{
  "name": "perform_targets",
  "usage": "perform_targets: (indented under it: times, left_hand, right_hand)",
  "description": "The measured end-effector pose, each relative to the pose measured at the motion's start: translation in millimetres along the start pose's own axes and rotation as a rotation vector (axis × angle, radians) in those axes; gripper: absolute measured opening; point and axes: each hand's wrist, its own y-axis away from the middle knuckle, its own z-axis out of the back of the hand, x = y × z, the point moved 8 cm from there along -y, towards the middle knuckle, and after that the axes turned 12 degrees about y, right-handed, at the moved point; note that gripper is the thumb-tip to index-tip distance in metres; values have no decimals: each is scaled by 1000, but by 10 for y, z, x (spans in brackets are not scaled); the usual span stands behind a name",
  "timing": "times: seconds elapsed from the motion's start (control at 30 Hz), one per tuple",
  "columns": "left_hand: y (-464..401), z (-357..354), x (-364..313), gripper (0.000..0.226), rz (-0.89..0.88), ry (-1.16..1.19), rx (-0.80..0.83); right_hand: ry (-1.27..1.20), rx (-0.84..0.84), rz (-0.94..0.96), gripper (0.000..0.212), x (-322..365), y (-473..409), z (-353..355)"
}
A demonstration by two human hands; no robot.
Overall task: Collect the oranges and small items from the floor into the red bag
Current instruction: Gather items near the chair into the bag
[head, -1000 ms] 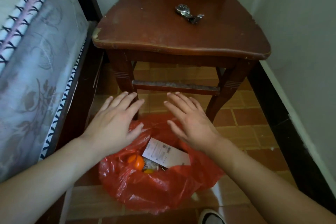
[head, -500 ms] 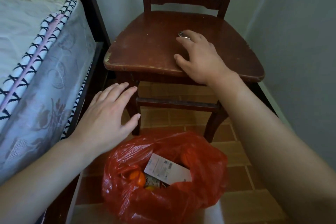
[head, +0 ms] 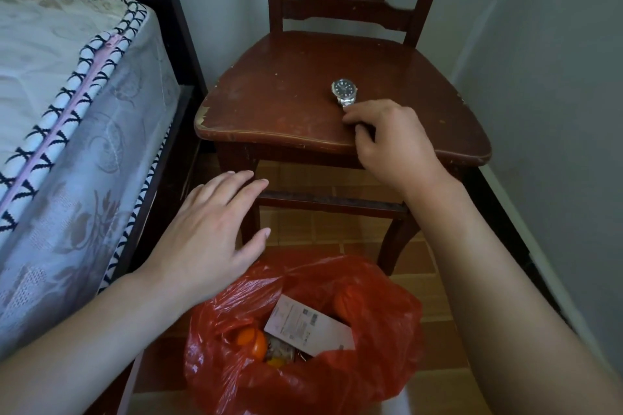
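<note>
The red plastic bag (head: 377, 367) stands open on the tiled floor in front of the chair. Inside it lie an orange (head: 251, 340), a white printed card (head: 308, 325) and some small packets. A silver wristwatch (head: 344, 90) lies on the chair seat. My right hand (head: 391, 145) rests on the seat just in front of the watch, its fingers curled and pinching the end of the metal band. My left hand (head: 209, 239) hovers flat, fingers straight, above the bag's left rim and holds nothing.
The dark wooden chair (head: 269, 104) stands in the corner, its legs just behind the bag. A bed with a patterned mattress (head: 67, 111) runs along the left. A grey wall (head: 556, 111) with a dark skirting closes the right side.
My right hand has slid back toward the seat's front edge, uncovering the watch face, and its fingers have curled on the band. My left hand has barely moved.
</note>
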Motion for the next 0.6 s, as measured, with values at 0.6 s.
perform_targets:
  times: [0.6]
  left_hand:
    - [13, -11, -136, 69, -58, 82, -36]
  right_hand:
    - [-134, -346, 179, 22, 165, 633, 53]
